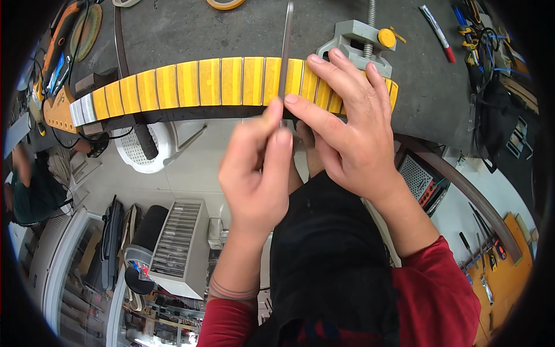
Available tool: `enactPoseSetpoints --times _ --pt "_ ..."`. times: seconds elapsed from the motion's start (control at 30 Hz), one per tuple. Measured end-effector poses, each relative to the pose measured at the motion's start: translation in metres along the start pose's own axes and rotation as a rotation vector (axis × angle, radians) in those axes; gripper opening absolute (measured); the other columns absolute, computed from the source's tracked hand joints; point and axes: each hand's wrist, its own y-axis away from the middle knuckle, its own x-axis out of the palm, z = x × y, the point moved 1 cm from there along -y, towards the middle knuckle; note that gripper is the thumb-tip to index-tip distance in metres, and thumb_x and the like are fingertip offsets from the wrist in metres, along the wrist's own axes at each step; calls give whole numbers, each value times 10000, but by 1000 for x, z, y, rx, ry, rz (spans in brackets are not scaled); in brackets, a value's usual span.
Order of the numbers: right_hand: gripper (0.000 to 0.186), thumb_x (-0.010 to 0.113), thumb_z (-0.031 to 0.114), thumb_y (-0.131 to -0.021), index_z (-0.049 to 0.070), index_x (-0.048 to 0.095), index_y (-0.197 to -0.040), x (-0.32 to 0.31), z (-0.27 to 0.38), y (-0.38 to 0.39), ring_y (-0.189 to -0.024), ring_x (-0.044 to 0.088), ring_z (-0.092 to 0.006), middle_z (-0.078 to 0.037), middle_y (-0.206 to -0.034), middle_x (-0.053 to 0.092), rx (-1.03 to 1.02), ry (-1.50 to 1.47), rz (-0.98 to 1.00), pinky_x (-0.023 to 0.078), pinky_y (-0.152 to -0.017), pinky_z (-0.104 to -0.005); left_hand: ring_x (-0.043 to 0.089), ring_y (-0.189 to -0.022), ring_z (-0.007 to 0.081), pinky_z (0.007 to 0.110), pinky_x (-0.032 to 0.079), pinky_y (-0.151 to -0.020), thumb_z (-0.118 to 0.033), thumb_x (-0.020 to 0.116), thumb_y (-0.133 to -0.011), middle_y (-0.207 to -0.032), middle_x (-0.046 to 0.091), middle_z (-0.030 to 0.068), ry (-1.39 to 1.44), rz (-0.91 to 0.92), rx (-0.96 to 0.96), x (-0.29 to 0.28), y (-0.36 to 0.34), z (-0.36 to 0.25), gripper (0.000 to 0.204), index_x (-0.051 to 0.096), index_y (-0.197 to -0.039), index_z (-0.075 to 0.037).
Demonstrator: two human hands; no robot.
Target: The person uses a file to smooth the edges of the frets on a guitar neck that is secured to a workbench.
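A guitar neck (185, 81) lies crosswise on the bench, its board covered in yellow tape between metal frets, with a wooden headstock (58, 113) at left. A narrow metal file (285, 46) stands across the frets, pointing away from me. My left hand (254, 168) grips its near end, thumb and fingers closed round it. My right hand (355, 127) rests with fingers apart on the taped board, its index fingertip at the file's side. Beside the right fingers, a grey clamp (350, 37) with a yellow knob sits at the neck's far edge.
The dark bench (433, 98) holds a marker (436, 32), a tape roll (224, 3) and tools at both sides. Below are a white stool (162, 162), a grey slatted box (179, 248) and a tool board (509, 289). Another person (32, 191) is at the left edge.
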Motion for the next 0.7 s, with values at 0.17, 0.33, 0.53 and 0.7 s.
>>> enactPoseSetpoints --times 0.17,0.33,0.53,0.7 --pt "601 732 8 -842 282 737 -1376 -5 -2 1 -1518 527 -383 -123 -1590 587 3 11 47 294 -1265 -635 501 -616 51 200 373 -529 16 594 -1099 -805 591 10 -92 61 131 -31 74 43 303 634 -1396 53" --pt "624 722 -13 -836 282 731 -1386 -5 -2 0 -1522 520 -388 -126 -1598 578 11 -11 63 288 -1265 -642 512 -631 54 206 393 -536 24 607 -1086 -840 620 21 -40 40 40 4 -12 -2 328 618 -1410 77" --pt "646 706 -33 -833 281 727 -1397 -9 -5 2 -1531 508 -393 -133 -1604 569 13 -14 82 281 -1267 -645 645 -800 113 258 514 -716 71 667 -1025 -1035 717 129 -81 17 79 -23 73 39 317 673 -1340 102" --pt "661 703 -34 -822 282 727 -1402 -8 -6 3 -1536 501 -403 -139 -1612 563 10 -12 101 277 -1270 -645 625 -787 95 244 495 -697 74 673 -1026 -994 696 90 -80 27 88 -10 33 28 330 672 -1355 89"
